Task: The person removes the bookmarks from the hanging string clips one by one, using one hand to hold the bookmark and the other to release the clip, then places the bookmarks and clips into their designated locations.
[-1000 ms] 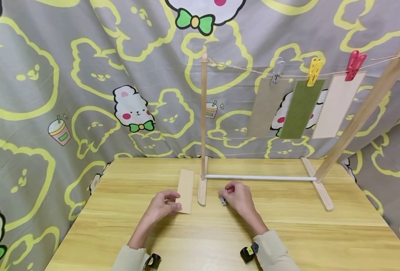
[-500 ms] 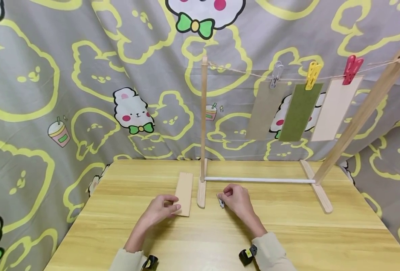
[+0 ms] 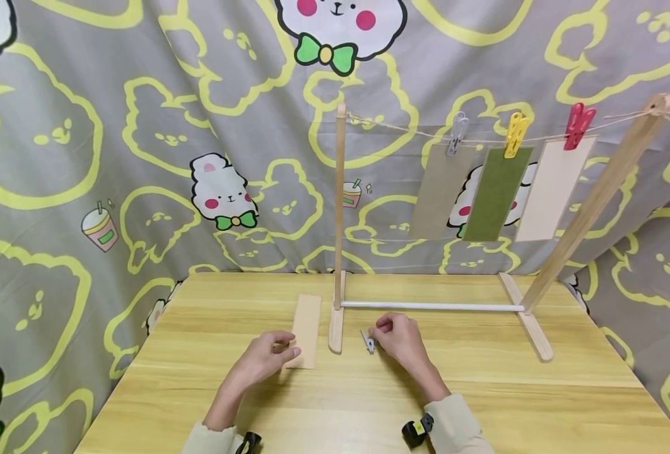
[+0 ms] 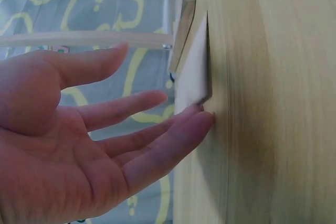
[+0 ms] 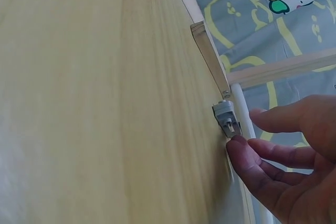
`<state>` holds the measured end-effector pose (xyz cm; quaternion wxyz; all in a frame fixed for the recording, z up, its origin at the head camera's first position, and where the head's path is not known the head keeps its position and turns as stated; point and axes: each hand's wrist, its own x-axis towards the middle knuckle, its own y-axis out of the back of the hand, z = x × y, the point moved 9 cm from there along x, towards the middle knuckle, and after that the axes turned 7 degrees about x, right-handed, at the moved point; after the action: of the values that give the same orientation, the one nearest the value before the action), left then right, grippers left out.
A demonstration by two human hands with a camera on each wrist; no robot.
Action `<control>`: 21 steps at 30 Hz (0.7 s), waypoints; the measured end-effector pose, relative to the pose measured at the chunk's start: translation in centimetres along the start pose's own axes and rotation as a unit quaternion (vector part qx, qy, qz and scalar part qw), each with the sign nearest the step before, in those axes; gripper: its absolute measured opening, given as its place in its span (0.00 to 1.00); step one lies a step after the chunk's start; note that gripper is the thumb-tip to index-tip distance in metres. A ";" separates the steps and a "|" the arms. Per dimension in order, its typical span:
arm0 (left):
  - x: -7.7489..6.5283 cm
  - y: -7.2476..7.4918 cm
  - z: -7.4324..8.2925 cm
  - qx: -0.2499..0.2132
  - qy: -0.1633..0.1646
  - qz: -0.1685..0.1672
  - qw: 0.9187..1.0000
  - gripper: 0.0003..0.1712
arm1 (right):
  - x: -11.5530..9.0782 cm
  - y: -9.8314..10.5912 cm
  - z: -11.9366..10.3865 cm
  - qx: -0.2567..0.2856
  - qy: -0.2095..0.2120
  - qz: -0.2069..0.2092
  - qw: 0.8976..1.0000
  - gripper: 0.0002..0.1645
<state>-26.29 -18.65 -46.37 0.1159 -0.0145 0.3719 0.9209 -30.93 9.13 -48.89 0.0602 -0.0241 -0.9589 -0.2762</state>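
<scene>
While the left hand (image 3: 264,356) lies relaxed at the card (image 3: 305,331), left of the stand (image 3: 339,208) | right hand (image 3: 400,337) loose, gripping nothing, beside the clip (image 3: 370,345), near side | risk: stray nudge could skid clip away

It looks like a cloth-screened tabletop set, though whether in a home or a studio cannot be told. Grey cloth (image 3: 281,135) with yellow cartoon outlines hangs in folds behind the far edge of a wood-grain table (image 3: 335,416) and beside its left and right edges; a wooden clothesline stand (image 3: 339,214) occupies the far edge's right half.
</scene>
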 end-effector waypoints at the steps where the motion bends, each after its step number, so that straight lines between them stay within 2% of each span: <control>1: 0.0 0.0 0.0 0.002 -0.002 0.000 1.000 0.24 | 0.0 0.1 0.0 0.002 0.001 -0.001 1.000 0.07; 9: -0.1 0.0 0.0 0.001 -0.010 -0.005 1.000 0.24 | -0.2 0.9 -0.5 0.007 0.006 0.001 1.000 0.07; 14: 0.0 0.1 0.0 -0.012 -0.018 0.005 1.000 0.24 | -0.2 1.2 -0.9 0.033 0.008 -0.007 0.999 0.07; 21: 0.1 0.5 0.7 -0.039 -0.055 0.031 0.997 0.23 | -0.3 2.1 -2.0 0.058 0.025 -0.010 0.998 0.08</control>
<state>-26.51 -18.52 -45.55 0.1074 0.0432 0.3289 0.9373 -30.29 9.85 -46.14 0.0832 -0.0041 -0.9718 -0.2208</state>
